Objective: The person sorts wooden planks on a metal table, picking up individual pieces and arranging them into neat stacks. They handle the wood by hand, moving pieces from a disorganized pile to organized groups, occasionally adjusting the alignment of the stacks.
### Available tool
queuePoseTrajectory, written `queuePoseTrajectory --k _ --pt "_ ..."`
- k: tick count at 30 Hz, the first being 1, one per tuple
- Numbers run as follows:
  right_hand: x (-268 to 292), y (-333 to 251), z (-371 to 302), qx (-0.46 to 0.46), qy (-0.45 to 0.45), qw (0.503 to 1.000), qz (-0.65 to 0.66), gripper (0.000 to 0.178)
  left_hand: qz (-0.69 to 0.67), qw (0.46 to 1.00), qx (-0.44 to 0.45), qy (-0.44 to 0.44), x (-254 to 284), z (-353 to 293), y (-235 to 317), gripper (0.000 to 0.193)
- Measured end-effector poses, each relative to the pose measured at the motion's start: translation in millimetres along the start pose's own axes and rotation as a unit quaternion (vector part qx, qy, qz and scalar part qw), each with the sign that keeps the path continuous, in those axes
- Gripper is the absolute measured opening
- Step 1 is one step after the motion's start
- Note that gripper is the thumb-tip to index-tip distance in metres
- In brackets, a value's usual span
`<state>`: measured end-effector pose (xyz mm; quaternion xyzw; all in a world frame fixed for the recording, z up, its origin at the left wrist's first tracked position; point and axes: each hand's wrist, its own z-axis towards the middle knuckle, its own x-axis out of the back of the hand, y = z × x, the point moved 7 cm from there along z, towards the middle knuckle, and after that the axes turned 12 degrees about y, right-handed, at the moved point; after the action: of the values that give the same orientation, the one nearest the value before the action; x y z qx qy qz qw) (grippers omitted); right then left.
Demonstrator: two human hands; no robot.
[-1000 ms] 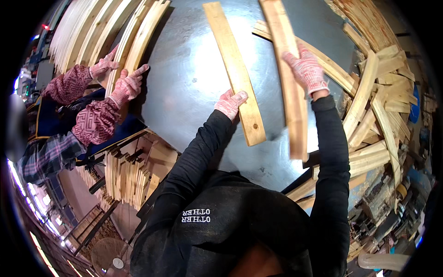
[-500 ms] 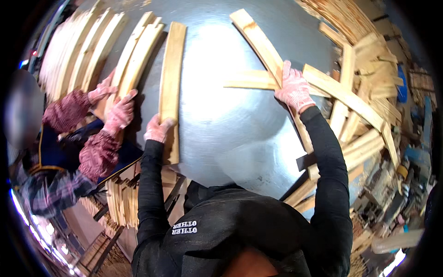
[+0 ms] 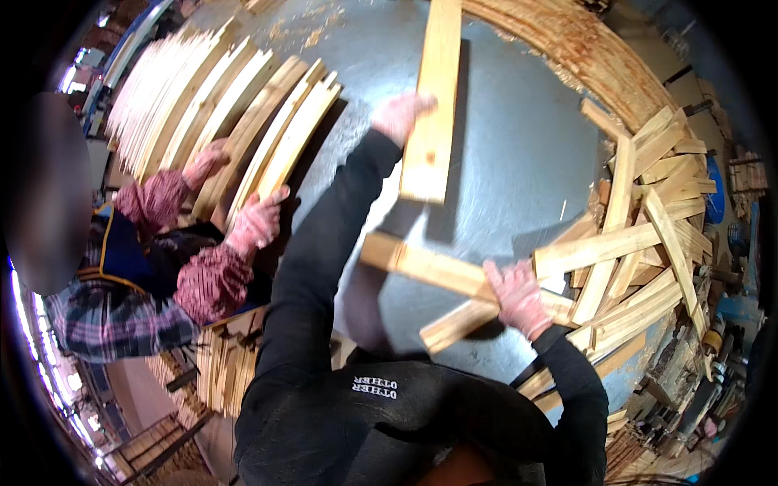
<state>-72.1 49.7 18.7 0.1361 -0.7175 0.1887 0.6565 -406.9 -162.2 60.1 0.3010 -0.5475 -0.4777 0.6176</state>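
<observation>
While my left hand (image 3: 399, 117) clamps the far plank (image 3: 440, 121) by its left edge, my right hand (image 3: 517, 299) lies over the near plank (image 3: 438, 270), presumably steadying it, finger closure indeterminable.

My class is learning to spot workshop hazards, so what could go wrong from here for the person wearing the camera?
The left hand has the upper board by its left edge, so it might twist or slip.

The right hand is on a lower board that crosses a shorter piece; it could rock and pinch fingers.

The crisscrossed wood pile nearby might slide if knocked.
</observation>
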Motion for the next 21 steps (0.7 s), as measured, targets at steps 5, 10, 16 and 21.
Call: queuePoseTrajectory --k 5,10,16,21 --pt "0 -3 -10 0.044 -0.052 0.997 0.047 0.088 -0.398 0.866 0.112 0.281 92 148 53 0.044" --pt "-15 28 -11 0.077 -0.05 0.992 0.086 0.099 -0.364 0.919 0.001 0.154 75 25 113 0.041" --pt "90 57 102 -0.058 0.161 0.961 0.215 0.102 -0.356 0.922 0.048 0.143 87 -227 80 0.051" --pt "203 59 168 0.127 0.412 0.841 0.327 0.059 -0.18 0.974 0.082 0.108 8 -245 58 0.059"
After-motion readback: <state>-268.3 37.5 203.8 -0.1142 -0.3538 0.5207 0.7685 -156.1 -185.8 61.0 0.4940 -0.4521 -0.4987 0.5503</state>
